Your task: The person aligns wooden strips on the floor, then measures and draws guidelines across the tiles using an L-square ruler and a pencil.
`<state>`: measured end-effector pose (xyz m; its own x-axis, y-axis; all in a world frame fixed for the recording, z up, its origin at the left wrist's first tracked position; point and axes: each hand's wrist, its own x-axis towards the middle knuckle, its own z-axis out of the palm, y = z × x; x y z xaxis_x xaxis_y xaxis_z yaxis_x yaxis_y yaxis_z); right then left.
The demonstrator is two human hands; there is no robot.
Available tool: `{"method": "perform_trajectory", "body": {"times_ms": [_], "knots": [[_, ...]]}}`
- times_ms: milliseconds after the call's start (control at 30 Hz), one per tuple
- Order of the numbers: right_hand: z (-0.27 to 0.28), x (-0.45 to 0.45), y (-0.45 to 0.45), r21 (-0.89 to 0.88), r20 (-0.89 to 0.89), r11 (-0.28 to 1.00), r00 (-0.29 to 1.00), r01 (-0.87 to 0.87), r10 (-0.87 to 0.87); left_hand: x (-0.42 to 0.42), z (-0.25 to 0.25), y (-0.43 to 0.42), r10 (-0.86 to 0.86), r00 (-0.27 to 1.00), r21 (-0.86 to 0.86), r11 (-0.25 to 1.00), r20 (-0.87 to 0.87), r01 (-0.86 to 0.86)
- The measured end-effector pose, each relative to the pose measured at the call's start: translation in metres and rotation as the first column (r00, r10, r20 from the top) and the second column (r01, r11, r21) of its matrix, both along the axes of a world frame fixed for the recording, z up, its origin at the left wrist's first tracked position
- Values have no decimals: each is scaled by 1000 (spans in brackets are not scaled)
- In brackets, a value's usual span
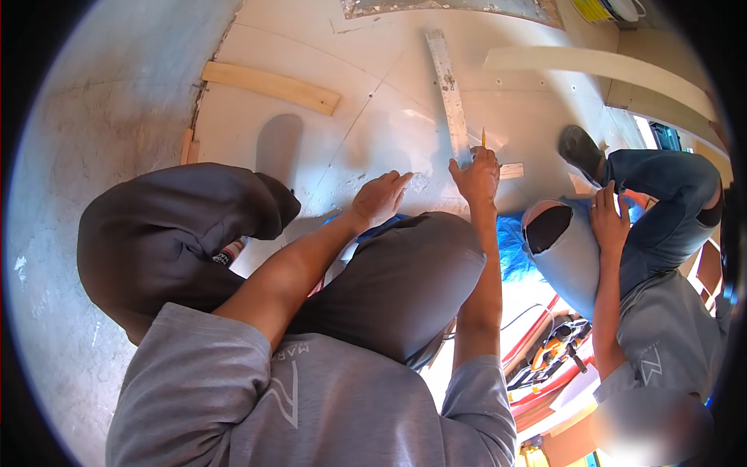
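Right hand (477, 177), yellow pencil (483, 139), stained straightedge (447, 89)

Your right hand (476, 179) hides the lower part of the pencil (483, 140) and covers the near end of the ruler (447, 93); your trousers (156, 233) block part of a small container (229, 251), its label too small for you to read in full; the bucket (620, 9) is cut off by the top edge; the co-worker's head (654, 424) is blurred; you cannot tell what pale thing (618, 204) shows at that person's hand (609, 224).
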<state>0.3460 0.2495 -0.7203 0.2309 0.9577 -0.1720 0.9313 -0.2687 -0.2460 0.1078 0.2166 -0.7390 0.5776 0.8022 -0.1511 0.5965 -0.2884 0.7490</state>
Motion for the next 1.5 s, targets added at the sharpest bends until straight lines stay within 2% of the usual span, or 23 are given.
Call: {"method": "perform_trajectory", "body": {"times_ms": [167,367,600,733,833,1000,1067,1267,1367,1500], "knots": [[-21,25,7,14,-12,1000,1000,25,-25,-6,-6,8,35,999,3,999,-13,-35],[-24,30,23,-32,-23,999,1000,9,-10,-3,-15,25,9,1000,127,992,-13,-7],[-38,35,24,-31,-51,999,998,35,-37,-10,-20,25,-2,999,67,998,-41,5],[-42,33,17,-38,-43,998,998,39,-41,-16,-34,13,-78,995,43,996,-67,81],[-41,37,12,-52,-55,998,998,31,-34,-15,-37,11,-77,995,82,993,-56,82],[-40,42,23,-37,-60,999,998,-31,29,7,-31,67,21,1000,194,981,-13,-18],[-40,38,26,-29,-55,999,998,-34,33,13,-31,97,52,997,224,974,-54,-39],[-42,32,32,-40,-63,999,998,20,-23,24,-19,145,-25,984,320,944,-176,81],[-44,32,32,-9,-30,1000,999,26,-26,29,-20,132,-68,976,318,939,-209,133],[-39,20,37,2,-21,1000,1000,-17,17,32,-20,116,-50,993,229,971,-110,75]]}}
